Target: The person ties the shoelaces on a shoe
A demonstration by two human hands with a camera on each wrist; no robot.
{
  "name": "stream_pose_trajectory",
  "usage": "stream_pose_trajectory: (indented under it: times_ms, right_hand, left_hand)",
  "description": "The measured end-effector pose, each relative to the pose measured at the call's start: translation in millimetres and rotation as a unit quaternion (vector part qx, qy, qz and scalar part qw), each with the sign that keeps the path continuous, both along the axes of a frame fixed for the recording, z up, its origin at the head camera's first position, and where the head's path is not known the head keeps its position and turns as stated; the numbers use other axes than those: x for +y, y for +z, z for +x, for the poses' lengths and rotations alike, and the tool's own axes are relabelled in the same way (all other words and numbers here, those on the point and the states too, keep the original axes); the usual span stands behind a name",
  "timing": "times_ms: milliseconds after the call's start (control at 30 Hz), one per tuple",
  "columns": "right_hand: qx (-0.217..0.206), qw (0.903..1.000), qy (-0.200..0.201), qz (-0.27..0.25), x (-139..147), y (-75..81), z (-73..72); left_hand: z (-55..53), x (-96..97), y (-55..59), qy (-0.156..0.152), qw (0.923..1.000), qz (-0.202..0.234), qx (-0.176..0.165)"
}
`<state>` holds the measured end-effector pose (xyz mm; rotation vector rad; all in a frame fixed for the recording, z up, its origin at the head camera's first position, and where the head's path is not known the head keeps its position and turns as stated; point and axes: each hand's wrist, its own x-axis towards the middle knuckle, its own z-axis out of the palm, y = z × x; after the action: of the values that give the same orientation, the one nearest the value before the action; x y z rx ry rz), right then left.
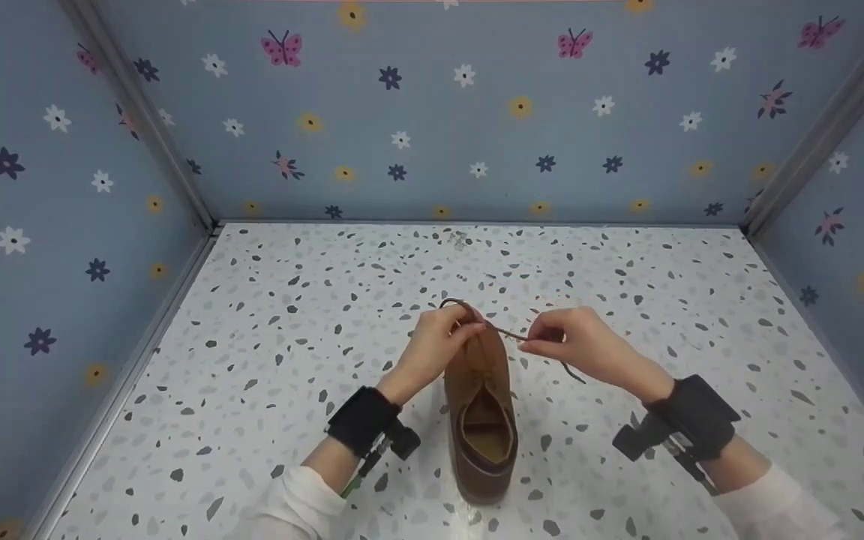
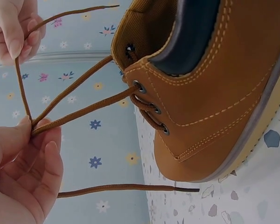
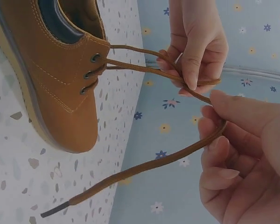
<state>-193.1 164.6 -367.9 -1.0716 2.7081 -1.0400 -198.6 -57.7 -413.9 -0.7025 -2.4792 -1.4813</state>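
Standing behind and alongside, flowered blue walls (image 1: 432,101) are met by the speckled table (image 1: 312,300). On it a brown shoe (image 2: 210,102) is set upright, toe toward the far wall. By the left hand (image 1: 433,341), fingers (image 2: 51,158) clamped above the toe, crossed laces (image 2: 93,107) are pinched; by the right hand (image 1: 589,345), one lace end (image 3: 151,164).

Below me spreads a white surface (image 1: 327,300), speckled all over with irregular flecks (some pale grey, some nearly black). On it stands a single brown shoe (image 1: 460,397), sole down and upright, its toe pointing away from me and its heel towards me. I see it about midway between the sides, well apart from the far edge
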Motion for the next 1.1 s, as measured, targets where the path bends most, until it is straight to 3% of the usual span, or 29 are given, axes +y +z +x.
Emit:
stream_pose_trajectory:
  times_ms: [267,433,600,833,1100]
  right_hand:
    - [-0.043,0.9987,0.026,-0.009,-7.2,-24.4,17.1]
    - [-0.043,0.9981,0.043,-0.007,-13.4,-38.2,24.1]
    - [-0.080,0.9954,0.051,0.005,-14.0,-48.3,28.3]
    - [-0.111,0.9924,0.050,-0.020,-7.5,-41.8,33.5]
    - [-0.081,0.9940,0.033,-0.066,-6.7,-25.3,35.7]
  left_hand:
    - [0.1,1.4,-0.8,-0.002,0.9995,0.029,-0.008]
    - [0.8,1.2,-1.0,0.001,0.9993,0.038,-0.008]
    - [1.3,0.8,-1.1,0.000,0.9990,0.044,-0.013]
    - [1.1,0.8,-1.1,0.002,0.9990,0.044,-0.008]
    - [0.0,0.8,-3.0,0.002,0.9990,0.044,-0.007]
